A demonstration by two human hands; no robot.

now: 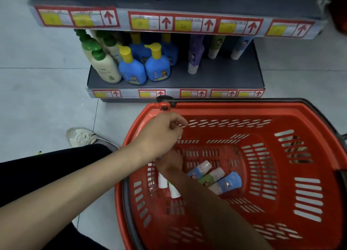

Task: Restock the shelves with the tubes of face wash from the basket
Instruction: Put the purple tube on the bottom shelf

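Left hand (161,132) curls empty over basket (244,109); right hand (170,162) reaches inside, grip hidden.

Curled left hand (161,132) above right hand (170,164)

This is a shop. Beyond the left hand (161,131) stand grey shelves (225,76) with yellow price labels (139,23) and red arrows (165,22) on their front edges, and rows of pump bottles (132,69). A red shopping basket (244,108) lies under the hand.
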